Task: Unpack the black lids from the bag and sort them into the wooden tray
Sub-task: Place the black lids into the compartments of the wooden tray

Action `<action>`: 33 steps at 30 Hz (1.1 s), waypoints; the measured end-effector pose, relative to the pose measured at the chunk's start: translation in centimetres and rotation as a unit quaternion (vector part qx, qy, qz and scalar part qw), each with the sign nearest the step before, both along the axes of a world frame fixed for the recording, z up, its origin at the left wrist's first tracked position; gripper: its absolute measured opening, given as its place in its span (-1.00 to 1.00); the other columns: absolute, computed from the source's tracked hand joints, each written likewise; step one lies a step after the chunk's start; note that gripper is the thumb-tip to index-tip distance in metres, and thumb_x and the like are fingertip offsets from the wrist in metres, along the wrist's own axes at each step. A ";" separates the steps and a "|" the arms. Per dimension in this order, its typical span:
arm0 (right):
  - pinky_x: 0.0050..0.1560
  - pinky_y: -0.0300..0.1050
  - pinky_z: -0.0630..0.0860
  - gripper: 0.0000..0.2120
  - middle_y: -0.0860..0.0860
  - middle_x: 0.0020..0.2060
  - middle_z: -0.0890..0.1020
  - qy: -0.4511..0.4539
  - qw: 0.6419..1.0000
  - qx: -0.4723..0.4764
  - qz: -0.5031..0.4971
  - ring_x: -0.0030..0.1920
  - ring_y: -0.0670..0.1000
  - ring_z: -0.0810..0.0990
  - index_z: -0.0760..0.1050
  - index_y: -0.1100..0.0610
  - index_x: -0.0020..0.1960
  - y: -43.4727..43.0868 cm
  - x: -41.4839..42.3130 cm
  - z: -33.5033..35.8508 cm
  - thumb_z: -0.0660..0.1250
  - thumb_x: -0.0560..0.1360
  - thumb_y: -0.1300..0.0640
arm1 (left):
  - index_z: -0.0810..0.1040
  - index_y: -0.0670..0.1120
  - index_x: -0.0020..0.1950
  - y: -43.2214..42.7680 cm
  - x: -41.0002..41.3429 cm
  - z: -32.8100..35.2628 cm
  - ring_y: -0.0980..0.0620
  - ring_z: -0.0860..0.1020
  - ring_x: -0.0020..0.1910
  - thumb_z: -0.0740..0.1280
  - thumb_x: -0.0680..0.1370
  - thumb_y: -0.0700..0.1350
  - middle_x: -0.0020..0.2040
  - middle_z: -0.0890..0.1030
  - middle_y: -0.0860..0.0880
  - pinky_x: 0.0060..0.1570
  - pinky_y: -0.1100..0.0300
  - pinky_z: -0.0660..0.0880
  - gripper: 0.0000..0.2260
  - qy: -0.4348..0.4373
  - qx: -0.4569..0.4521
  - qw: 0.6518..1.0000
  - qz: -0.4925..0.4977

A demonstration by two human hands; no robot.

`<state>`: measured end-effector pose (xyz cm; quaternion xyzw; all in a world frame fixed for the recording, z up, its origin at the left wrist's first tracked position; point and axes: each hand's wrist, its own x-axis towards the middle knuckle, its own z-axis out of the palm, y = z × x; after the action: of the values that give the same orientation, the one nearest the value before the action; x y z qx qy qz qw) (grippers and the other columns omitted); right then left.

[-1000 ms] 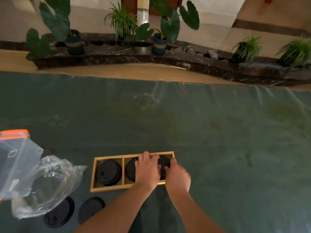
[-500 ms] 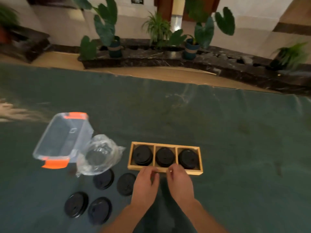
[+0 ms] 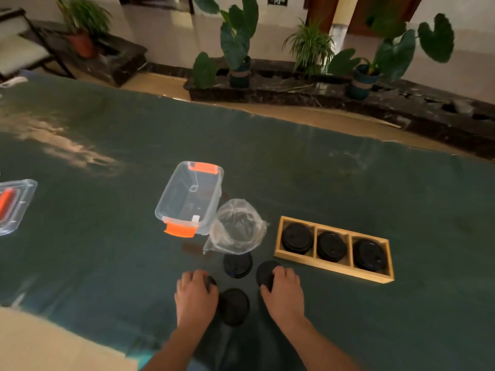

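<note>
Lids (image 3: 237, 265): four loose on the table near its front edge; thin, light, stiff plastic, probably slippery; best pinched at the rim.
Tray (image 3: 332, 267): three compartments, each with stacked lids.
Bag (image 3: 237, 227): left of tray, seemingly emptied.
Left hand (image 3: 195, 297): fingers curled over one lid.
Right hand (image 3: 284, 289): fingers on another.
Change: both hands moved from tray edge to loose lids.
</note>
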<state>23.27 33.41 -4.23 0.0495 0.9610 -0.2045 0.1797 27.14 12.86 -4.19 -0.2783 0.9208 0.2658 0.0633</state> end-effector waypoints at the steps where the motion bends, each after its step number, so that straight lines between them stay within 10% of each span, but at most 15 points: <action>1: 0.25 0.01 0.53 -0.52 0.05 0.25 0.50 0.008 1.000 0.021 -0.011 0.31 0.12 0.47 0.41 0.06 0.33 0.0 -0.2 -0.1 0.40 0.53 -0.15 | 0.61 -0.09 0.06 -0.6 0.1 0.1 -0.28 0.52 0.07 0.46 0.39 -0.14 0.05 0.56 -0.17 0.05 -0.14 0.49 -0.74 -0.014 -0.018 1.000 -0.006; 10: 0.42 0.14 0.43 -0.31 0.15 0.50 0.36 -0.020 0.993 0.111 -0.021 0.50 0.21 0.33 0.30 0.10 0.44 -3.1 -0.9 -2.7 0.46 0.48 -0.21 | 0.21 0.05 0.55 -6.6 0.9 -2.0 -0.13 0.37 0.40 0.38 0.32 0.13 0.50 0.27 -0.01 0.31 -0.13 0.41 -0.18 -0.154 -0.004 0.973 -0.173; 33: 0.41 0.08 0.41 -0.42 0.12 0.48 0.37 -0.012 0.992 0.075 0.103 0.47 0.19 0.37 0.37 0.06 0.39 -9.1 6.7 -2.9 0.44 0.48 -0.14 | 0.15 0.08 0.57 -8.2 -0.5 -2.9 -0.17 0.33 0.40 0.48 0.35 0.11 0.49 0.24 -0.04 0.34 -0.13 0.40 -0.14 -0.122 -0.003 0.929 -0.348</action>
<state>29.92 24.31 -7.18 -0.0344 0.9713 -0.1119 0.2070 26.61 4.70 -7.10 0.0297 0.9458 0.1884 0.2627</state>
